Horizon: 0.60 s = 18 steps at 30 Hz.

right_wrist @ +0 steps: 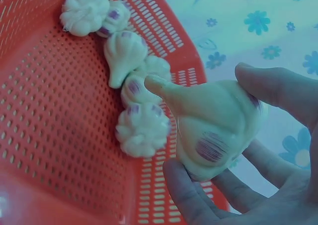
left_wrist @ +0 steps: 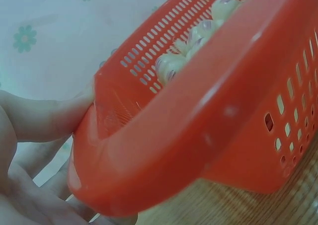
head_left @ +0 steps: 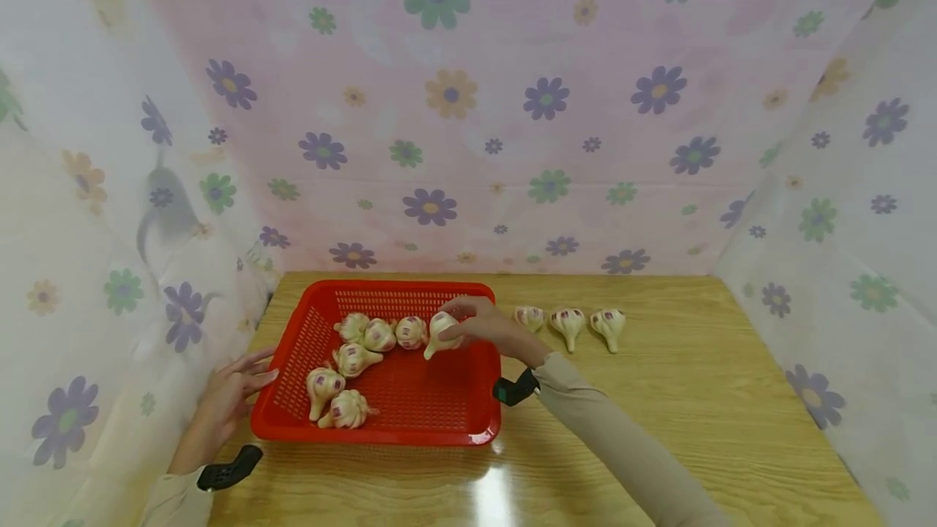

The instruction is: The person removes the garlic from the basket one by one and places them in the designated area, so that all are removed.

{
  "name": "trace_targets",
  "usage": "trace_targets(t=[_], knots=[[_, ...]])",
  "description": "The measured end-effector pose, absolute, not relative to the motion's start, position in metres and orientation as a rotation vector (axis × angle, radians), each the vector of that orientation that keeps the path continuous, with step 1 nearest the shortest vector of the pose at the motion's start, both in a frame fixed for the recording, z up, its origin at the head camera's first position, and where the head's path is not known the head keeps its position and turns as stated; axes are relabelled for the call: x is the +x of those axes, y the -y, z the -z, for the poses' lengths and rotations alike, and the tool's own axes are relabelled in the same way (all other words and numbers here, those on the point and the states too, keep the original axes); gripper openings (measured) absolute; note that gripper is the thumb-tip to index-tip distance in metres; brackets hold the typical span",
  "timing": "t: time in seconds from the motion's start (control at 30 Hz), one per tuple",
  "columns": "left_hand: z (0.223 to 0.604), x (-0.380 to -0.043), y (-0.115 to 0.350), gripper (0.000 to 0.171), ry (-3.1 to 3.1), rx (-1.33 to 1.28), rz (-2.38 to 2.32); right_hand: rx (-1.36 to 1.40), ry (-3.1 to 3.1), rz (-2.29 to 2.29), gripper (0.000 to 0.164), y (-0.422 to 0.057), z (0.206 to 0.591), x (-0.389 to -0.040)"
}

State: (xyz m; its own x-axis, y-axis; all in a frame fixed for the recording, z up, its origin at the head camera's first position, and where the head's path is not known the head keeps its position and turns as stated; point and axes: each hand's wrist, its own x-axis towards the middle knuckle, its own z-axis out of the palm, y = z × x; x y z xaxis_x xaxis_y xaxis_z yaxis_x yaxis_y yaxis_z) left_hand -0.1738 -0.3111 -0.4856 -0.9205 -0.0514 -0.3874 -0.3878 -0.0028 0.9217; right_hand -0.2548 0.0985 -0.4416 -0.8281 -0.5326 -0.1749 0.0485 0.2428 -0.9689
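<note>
My right hand [head_left: 479, 324] pinches a garlic bulb [right_wrist: 216, 125] between thumb and fingertips, over the right part of the red plastic basket [head_left: 388, 439]. The bulb is cream with purple patches, its stem pointing away from the palm. Several more garlic bulbs [head_left: 354, 359] lie in the basket, in a bent line along its back and left side. At the basket's left end my left hand [head_left: 228, 390] holds the rim, thumb [left_wrist: 54, 116] against its edge and fingers partly hidden beneath it.
Three garlic bulbs [head_left: 568, 324] lie in a row on the wooden table [head_left: 659, 397], right of the basket. Flower-print cloth [head_left: 498, 104] hangs behind the table and on both sides. The right forearm crosses over the table by the basket's right end.
</note>
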Motion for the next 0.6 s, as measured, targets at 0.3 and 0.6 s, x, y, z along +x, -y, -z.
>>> trace_targets(t=[0.3,0.6], knots=[[0.484,-0.173,0.312,0.059,-2.002,-0.469,-2.048,-0.412,-2.131,1.577,0.043,-0.120,0.428,-0.252],[0.485,-0.172,0.309,0.061,-2.028,-0.488,-2.031,-0.420,-2.151,1.559,0.047,-0.139,0.422,-0.250]])
